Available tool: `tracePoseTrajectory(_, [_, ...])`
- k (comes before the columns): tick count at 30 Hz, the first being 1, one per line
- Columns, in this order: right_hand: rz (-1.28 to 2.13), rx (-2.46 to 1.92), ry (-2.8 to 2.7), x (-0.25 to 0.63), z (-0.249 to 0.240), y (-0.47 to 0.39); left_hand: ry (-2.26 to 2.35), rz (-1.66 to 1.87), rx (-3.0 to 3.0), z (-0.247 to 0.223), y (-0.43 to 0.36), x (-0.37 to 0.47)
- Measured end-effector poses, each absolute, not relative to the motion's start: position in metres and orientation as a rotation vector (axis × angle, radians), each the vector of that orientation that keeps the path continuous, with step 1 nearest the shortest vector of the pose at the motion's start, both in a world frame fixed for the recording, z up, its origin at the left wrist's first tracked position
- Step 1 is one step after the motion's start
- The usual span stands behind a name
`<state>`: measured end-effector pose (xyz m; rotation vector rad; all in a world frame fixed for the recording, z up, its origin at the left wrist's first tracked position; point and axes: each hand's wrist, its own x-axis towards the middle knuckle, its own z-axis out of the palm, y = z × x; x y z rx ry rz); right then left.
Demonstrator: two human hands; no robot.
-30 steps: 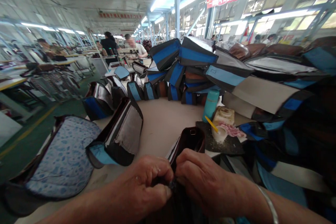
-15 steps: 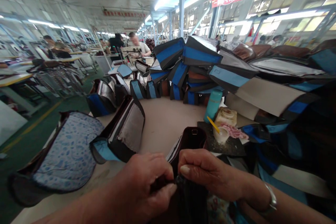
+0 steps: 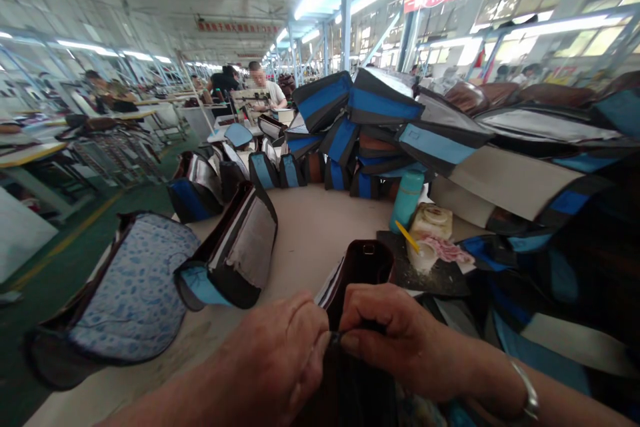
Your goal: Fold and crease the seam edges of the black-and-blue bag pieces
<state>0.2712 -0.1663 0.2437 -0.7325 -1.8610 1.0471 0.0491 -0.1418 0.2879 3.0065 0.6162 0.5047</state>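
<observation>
A dark maroon bag stands in front of me, with a small metal fitting on its inner far end. My left hand is closed at the near part of the bag, thumb and fingers pinching its dark edge. Right beside it, my right hand pinches the same edge between thumb and bent index finger. The two sets of fingertips almost meet over a small dark bit of the edge. The lower part of the bag falls into shadow, and my hands hide some of it.
Left on the table lie a grey-and-black bag and a blue-spotted bag piece. Right of the bag, a dark board bears a glue cup with a yellow stick. A teal bottle stands before piled bags.
My left fingers have closed in against the bag's edge, where a gap showed between thumb and fingers before. My right hand stays pinched at almost the same spot.
</observation>
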Motion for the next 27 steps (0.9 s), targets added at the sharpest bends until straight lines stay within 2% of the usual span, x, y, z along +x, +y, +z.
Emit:
tracePoseTrajectory(7, [0.84, -0.744, -1.74, 0.264, 0.234, -0.17, 0.653, 0.345, 2.646, 0.294, -0.134, 0.047])
tracePoseTrajectory(11, [0.642, -0.635, -1.886, 0.268, 0.237, -0.173, 0.73, 0.159, 2.427, 0.307, -0.132, 0.049])
tracePoseTrajectory(21, [-0.154, -0.771, -2.278, 0.274, 0.23, -0.186, 0.725, -0.071, 2.231, 0.309, -0.116, 0.065])
tracePoseTrajectory(23, [-0.126, -0.76, -2.255, 0.276, 0.227, -0.19, 0.71, -0.058, 2.238, 0.308, -0.115, 0.066])
tracePoseTrajectory(27, [0.422, -0.801, -1.99, 0.288, 0.229, -0.189, 0.65, -0.009, 2.28, 0.307, -0.113, 0.065])
